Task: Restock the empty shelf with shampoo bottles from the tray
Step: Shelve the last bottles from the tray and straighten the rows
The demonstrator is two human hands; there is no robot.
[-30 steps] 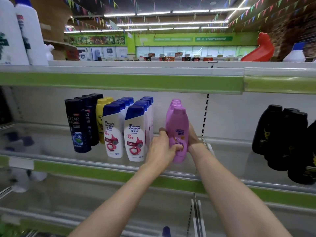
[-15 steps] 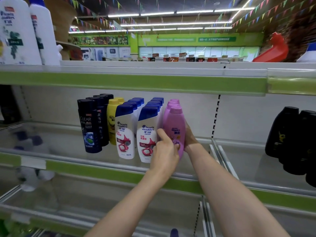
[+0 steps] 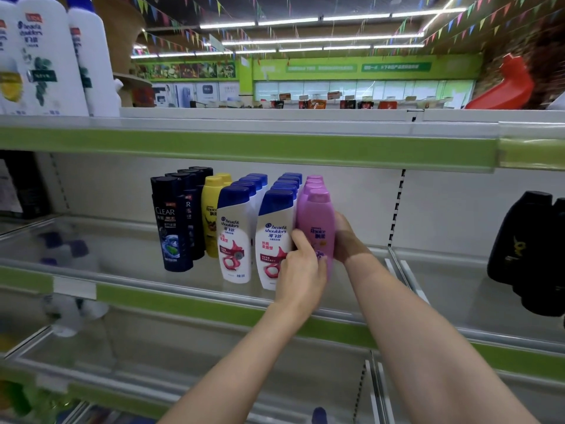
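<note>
Your left hand (image 3: pixel 301 269) pressed its fingers against the front of the pink shampoo bottle (image 3: pixel 318 228), and your right hand (image 3: pixel 347 240) cupped its far side, so both gripped it upright on the shelf (image 3: pixel 189 296), close to the front lip. It stood flush against the white head & shoulders bottles (image 3: pixel 273 240). To the right, bare shelf ran open up to the black bottles (image 3: pixel 526 249).
</note>
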